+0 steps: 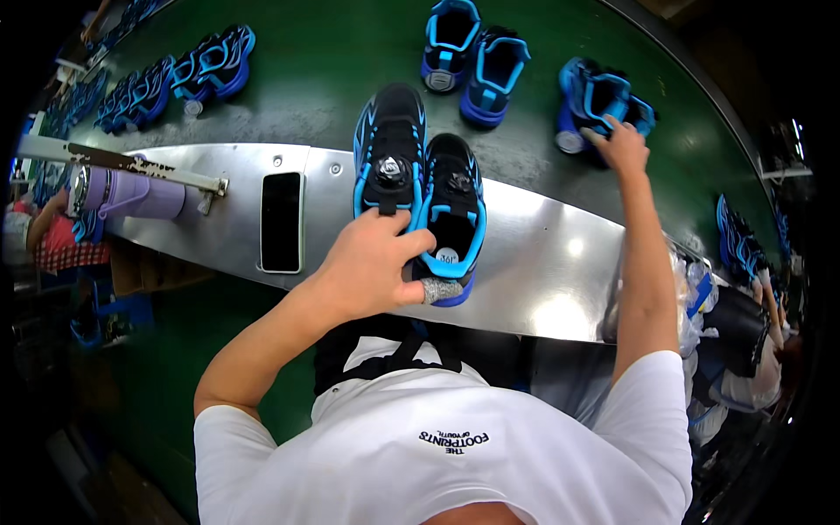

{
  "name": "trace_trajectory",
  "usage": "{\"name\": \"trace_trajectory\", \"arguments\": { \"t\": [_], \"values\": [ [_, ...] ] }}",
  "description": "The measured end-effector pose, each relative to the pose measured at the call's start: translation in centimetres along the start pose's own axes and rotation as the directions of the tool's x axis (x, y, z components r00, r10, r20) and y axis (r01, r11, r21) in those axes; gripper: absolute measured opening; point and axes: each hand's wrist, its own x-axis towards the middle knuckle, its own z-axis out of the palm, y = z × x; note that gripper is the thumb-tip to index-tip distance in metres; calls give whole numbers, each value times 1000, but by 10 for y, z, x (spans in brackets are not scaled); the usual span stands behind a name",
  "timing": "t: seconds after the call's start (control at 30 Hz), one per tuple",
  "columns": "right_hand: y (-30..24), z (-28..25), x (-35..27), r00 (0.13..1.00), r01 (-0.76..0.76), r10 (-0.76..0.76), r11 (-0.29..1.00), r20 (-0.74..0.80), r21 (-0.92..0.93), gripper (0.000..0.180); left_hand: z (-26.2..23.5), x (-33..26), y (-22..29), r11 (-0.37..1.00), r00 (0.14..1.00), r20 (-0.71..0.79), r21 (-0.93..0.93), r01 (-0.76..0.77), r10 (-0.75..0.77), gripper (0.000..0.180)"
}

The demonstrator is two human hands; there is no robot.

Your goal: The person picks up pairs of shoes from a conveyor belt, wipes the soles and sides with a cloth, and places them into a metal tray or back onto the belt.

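Observation:
A pair of black sneakers [394, 140] with bright blue trim and dial lacing stands on the metal ledge in front of me, toes pointing away. My left hand [372, 258] is closed at their heels, fingers at the collars and the thumb, wrapped in grey tape, against the right shoe's heel. Farther right, on the green surface, sits a second pair of blue-and-black sneakers [604, 98]. My right arm stretches out to it, and my right hand [623, 146] has its fingers closed on the near shoe's collar; the fingertips are partly hidden.
More sneakers [477, 74] stand beyond the ledge, with a row [175, 79] at far left. A phone [282, 222] lies on the metal ledge [542, 254], near a purple tumbler [144, 194] and a worn metal bar [131, 162]. Plastic bags [691, 289] hang at right; other people work at both sides.

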Motion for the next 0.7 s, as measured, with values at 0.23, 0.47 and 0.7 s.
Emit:
{"name": "trace_trajectory", "arguments": {
  "t": [0.23, 0.47, 0.7],
  "values": [
    [-11, -8, -27, 793, 409, -357, 912, -493, -3, 44, 20, -39, 5, 985, 995, 38, -139, 102, -97, 58],
    [-86, -27, -106, 830, 555, -440, 709, -342, 435, 31, 29, -22, -2, 993, 827, -562, 83, 89, -28, 50],
    [-105, -28, -168, 844, 281, -524, 620, 119, 733, 47, 39, -9, -32, 1000, 828, -561, 5, -18, 18, 51]
  ]
}}
